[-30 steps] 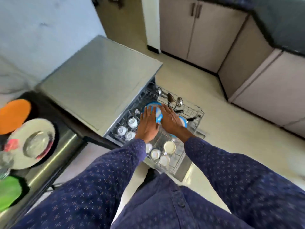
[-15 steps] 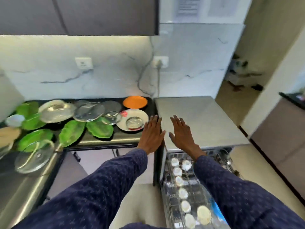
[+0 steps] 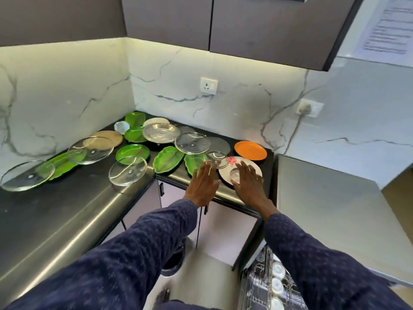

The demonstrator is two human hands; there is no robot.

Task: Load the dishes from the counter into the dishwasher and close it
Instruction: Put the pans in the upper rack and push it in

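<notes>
1. We reach both hands out over the right end of the dark tabletop [image 3: 67, 211], sleeves [image 3: 138, 249] of a dark blue patterned shirt filling the lower part of the view.
2. Our left hand [image 3: 202, 186] hangs flat, fingers straight and slightly spread, holding nothing, above the front edge beside a green leaf-shaped plate [image 3: 195, 161].
3. Our right hand [image 3: 249, 186] is also flat with fingers wide, holding nothing, over a pale round plate [image 3: 223, 173] near the right front corner; whether it touches the plate we cannot tell.
4. A small glass bowl [image 3: 234, 174] sits on that plate, just in front of our right fingers, and a pink mark shows at the plate's far rim.
5. An orange plate [image 3: 250, 150] lies behind it at the right back corner, apart from the pale plate.
6. More green plates [image 3: 133, 152], glass lids [image 3: 127, 170] and a steel plate [image 3: 161, 132] crowd the middle and back of the tabletop, several overlapping; another glass lid [image 3: 28, 175] lies near the left edge of the view.
7. The dishwasher [image 3: 324, 211] stands just right of the tabletop, its grey top bare, and its pulled-out rack [image 3: 263, 285] shows at the lower right with white cups [image 3: 277, 284] in a row.
8. A marble-patterned wall with two sockets [image 3: 209, 85] runs behind, under dark cabinets [image 3: 257, 25].
</notes>
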